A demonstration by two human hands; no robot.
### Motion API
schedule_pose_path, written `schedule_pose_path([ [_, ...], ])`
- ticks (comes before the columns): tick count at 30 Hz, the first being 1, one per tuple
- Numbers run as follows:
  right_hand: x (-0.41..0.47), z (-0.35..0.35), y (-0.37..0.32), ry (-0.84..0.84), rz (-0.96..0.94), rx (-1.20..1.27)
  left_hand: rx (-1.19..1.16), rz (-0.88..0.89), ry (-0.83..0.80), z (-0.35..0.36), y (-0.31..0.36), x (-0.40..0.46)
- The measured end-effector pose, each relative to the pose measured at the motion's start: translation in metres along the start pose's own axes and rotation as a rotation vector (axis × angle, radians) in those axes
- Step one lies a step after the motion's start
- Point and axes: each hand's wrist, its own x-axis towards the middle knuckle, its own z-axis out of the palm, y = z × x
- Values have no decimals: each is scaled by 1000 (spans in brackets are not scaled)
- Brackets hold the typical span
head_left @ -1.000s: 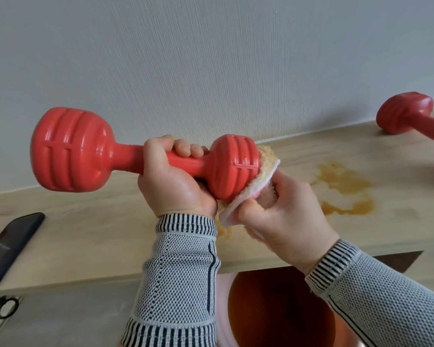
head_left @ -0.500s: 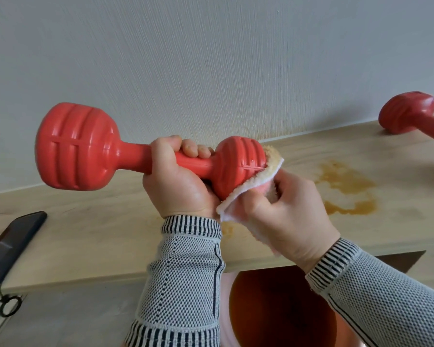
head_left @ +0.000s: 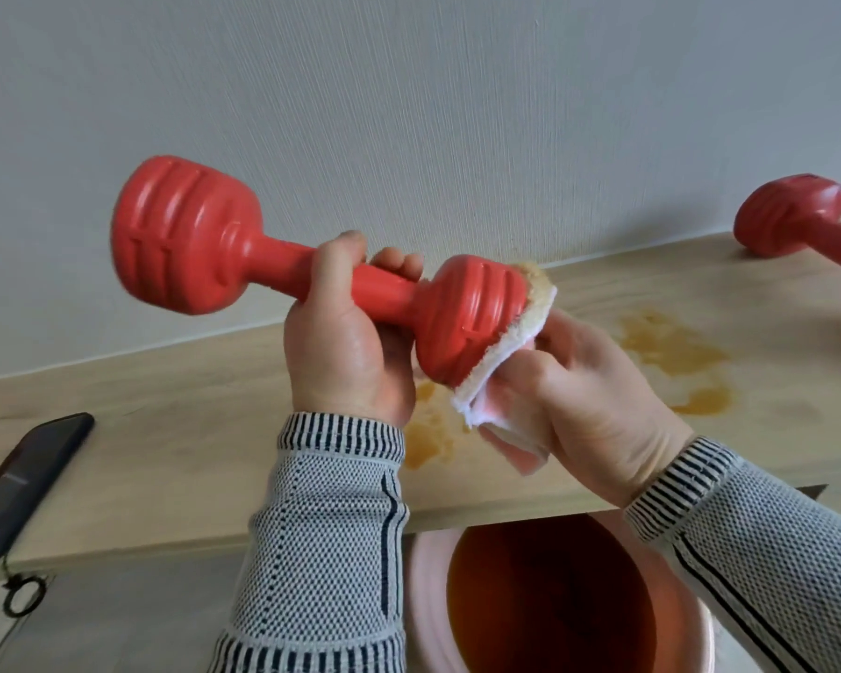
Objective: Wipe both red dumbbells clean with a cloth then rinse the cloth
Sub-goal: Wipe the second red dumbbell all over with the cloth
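Left hand (head_left: 343,342) wraps its fingers and thumb round the thin handle of a red ribbed plastic dumbbell (head_left: 312,269), holding it in the air above the front part of a light wood-grain counter (head_left: 166,429), big end tilted up to the left. Right hand (head_left: 593,405) clutches a folded white fleecy cloth (head_left: 494,381), stained tan at the top, and presses it against the end face of the dumbbell's right head. Second red dumbbell (head_left: 797,225) lies on the counter at its back right corner, partly cut by the frame. Orange-brown smears (head_left: 671,352) sit on the counter right of centre and under the hands. Black phone (head_left: 25,483) lies at the counter's left front edge. Pink bucket (head_left: 426,619) with an orange-brown inside stands below the front edge.
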Motion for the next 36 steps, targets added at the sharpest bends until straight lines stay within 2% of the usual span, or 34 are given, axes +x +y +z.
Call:
schedule_pose_path([
  [3, -2, 0, -5, 115, -26, -137, -39, -52, 66, 2, -3, 1],
  [6, -5, 2, -8, 146, -32, -275, -90, -46, 108, 2, -4, 0],
  [10, -6, 3, -6, 210, -49, -405, -23, 28, 45, 3, -4, -1],
  [13, 1, -4, -8, 313, -1, -303, 73, 103, -5, 6, -7, -6],
  [16, 0, -9, -15, 173, 28, -183, 115, 147, -29, 9, -7, -8],
  [20, -9, -4, -16, 62, -4, -325, 86, 114, 14, 8, -3, -4],
  [23, -6, -4, -15, 147, -28, -383, 51, 68, 12, 5, -5, -6],
  [26, -3, -11, -17, 224, 2, -245, 73, 57, -13, 6, -7, -9],
  [28, -5, -11, -17, 159, 16, -199, 104, 74, 3, 8, -8, -9],
  [31, -10, -7, -12, 96, 9, -306, 114, 129, 77, 9, -8, -8],
  [33, -11, -4, -9, 45, 28, -256, 101, 142, 118, 9, -9, -7],
  [36, -10, 0, -12, 68, 26, -263, 104, 150, 120, 9, -10, -7],
])
